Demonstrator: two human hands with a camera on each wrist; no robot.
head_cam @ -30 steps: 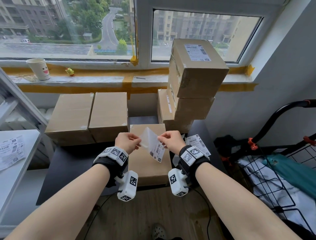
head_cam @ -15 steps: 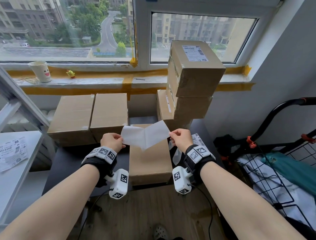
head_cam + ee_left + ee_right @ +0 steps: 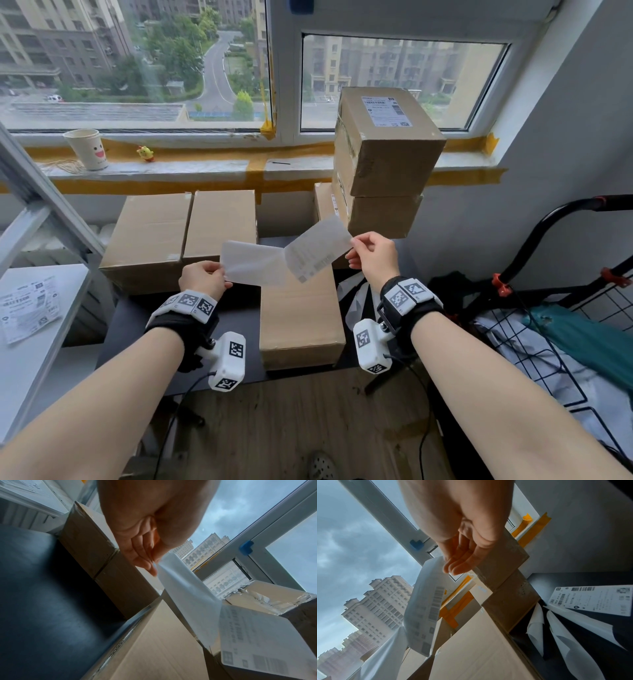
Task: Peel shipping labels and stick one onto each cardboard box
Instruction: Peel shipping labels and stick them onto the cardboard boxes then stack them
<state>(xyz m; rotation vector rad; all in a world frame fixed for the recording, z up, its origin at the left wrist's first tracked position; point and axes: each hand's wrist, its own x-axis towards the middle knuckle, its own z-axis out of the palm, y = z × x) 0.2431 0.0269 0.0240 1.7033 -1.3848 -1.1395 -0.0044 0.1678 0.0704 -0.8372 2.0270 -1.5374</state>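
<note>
Item: shipping label [image 3: 317,251], mid-peel, held in the air above the unlabelled box [image 3: 299,318] at the front of the dark table [image 3: 130,318]; printed face down toward the box.
Holders: right hand [image 3: 371,255] pinches the label's far corner; left hand [image 3: 202,279] pinches the translucent backing sheet [image 3: 253,262] at its left edge; both hands closed on paper, neither free.
Join: label and backing meet only along a narrow seam between the hands.
Handling advice: pull the two apart steadily at a shallow angle; keep the adhesive side clear of fingers and of itself; once free, lower one edge onto the box top first, then smooth across.
Change from the frames before: hands stand further apart; the label is raised higher on the right; more backing is exposed; a labelled box [image 3: 387,137] tops the stack at right, unmoved.
</note>
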